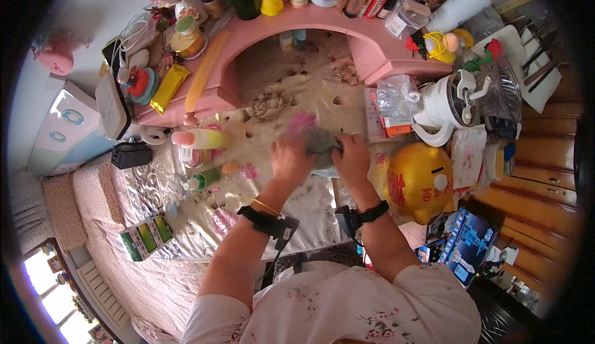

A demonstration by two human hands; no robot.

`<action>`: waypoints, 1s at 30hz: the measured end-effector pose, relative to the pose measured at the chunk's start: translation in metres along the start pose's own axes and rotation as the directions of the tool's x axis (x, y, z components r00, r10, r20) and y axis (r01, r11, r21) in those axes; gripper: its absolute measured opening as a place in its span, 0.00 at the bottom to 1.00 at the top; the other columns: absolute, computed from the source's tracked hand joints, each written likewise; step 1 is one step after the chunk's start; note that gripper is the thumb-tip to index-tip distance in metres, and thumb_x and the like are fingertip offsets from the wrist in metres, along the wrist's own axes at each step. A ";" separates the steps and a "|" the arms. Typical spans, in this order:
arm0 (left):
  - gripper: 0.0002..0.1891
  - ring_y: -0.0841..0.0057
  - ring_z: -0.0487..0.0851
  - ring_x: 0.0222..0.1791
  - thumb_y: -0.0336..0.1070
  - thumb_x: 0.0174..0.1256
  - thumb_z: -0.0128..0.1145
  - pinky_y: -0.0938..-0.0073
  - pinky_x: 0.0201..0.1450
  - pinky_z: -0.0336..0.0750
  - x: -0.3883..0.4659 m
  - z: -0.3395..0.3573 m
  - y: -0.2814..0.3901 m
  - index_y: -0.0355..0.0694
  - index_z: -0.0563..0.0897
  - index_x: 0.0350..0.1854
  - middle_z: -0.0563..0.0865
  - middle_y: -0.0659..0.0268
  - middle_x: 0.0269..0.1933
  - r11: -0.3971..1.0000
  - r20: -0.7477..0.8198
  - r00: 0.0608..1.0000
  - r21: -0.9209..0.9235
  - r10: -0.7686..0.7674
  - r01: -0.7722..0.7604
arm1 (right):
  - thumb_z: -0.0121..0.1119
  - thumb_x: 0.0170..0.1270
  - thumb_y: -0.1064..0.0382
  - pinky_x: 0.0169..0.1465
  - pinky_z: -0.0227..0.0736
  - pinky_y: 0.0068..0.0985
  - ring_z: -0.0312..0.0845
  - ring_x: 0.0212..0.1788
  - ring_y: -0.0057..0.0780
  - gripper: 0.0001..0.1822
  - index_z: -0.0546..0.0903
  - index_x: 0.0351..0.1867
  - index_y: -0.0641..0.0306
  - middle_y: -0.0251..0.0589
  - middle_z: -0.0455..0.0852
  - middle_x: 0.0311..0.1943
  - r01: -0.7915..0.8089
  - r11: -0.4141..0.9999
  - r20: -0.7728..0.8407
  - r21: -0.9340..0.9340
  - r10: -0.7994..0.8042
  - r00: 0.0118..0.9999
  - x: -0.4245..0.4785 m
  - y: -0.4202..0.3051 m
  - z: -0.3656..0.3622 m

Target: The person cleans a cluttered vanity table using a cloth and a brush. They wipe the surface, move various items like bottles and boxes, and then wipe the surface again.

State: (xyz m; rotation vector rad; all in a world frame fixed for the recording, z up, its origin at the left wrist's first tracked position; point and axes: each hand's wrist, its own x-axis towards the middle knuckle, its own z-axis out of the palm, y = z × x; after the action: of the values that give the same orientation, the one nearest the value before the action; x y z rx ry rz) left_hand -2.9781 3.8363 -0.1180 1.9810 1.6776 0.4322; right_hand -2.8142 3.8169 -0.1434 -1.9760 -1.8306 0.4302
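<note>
A grey-green cloth point(321, 146), bunched up, lies between my two hands over the table covered with a flowered plastic cloth. My left hand point(290, 158) holds its left side, with the fingers bent. On the right side, my right hand point(352, 158) grips the cloth's edge between thumb and fingers. A paler, bluish part shows below, near the wrists. What the cloth may cover or contain is hidden. Both wrists wear black straps with small devices.
A pink shelf point(307, 14) with bottles arches behind. Bottles, one yellow-green point(207, 138) and one green point(207, 179), are at left. A golden piggy bank point(418, 181) and white hand-crank chopper point(441, 102) stand right. A green-and-white box point(146, 238) sits near the left front edge.
</note>
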 end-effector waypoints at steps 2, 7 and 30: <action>0.16 0.55 0.75 0.48 0.33 0.45 0.63 0.55 0.52 0.69 -0.012 0.006 -0.010 0.38 0.78 0.39 0.79 0.55 0.43 0.985 -0.072 0.989 -0.106 0.126 -0.133 | 0.63 0.44 0.68 0.41 0.72 0.38 0.73 0.41 0.50 0.17 0.77 0.40 0.61 0.48 0.75 0.39 0.138 0.989 -0.083 0.050 -0.134 0.988 -0.014 0.000 -0.008; 0.10 0.60 0.79 0.40 0.27 0.54 0.57 0.64 0.43 0.74 -0.057 -0.034 -0.016 0.36 0.77 0.39 0.80 0.56 0.39 0.793 0.096 0.970 -0.597 0.222 -0.122 | 0.59 0.45 0.75 0.46 0.72 0.36 0.76 0.43 0.49 0.15 0.77 0.38 0.65 0.49 0.78 0.39 0.237 0.935 -0.052 0.265 -0.231 0.972 -0.038 -0.018 -0.079; 0.19 0.56 0.78 0.49 0.29 0.53 0.59 0.62 0.51 0.72 -0.091 -0.019 -0.060 0.34 0.75 0.49 0.80 0.53 0.48 0.901 -0.120 0.992 -0.433 -0.034 -0.022 | 0.63 0.50 0.65 0.62 0.60 0.40 0.65 0.60 0.49 0.26 0.74 0.54 0.57 0.47 0.71 0.57 0.329 0.942 0.001 -0.062 -0.329 0.944 0.007 -0.040 0.024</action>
State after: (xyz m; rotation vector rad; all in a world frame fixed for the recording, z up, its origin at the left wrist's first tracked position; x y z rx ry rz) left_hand -3.0550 3.7571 -0.1287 1.6443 1.4957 0.8634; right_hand -2.8600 3.8279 -0.1444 -1.6577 -2.1398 0.2625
